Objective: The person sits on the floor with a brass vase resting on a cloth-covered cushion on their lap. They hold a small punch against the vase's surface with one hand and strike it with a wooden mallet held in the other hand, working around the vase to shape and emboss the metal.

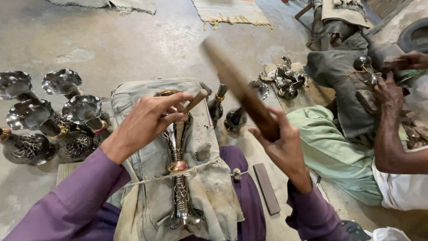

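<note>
A tall silver metal vase with a brass ring lies lengthwise on a grey cloth pad across my lap. My left hand rests on the vase's upper part and pinches a thin wooden-handled chisel, tip down on the metal. My right hand is raised to the right of the vase and grips a brown wooden mallet stick, which points up and left and is blurred. Both sleeves are purple.
Several shiny metal vases stand on the concrete floor at left. Two small dark vases stand beyond the pad. A flat brown bar lies by my right knee. At right a seated person's hands work on a metal piece; metal parts lie on a mat.
</note>
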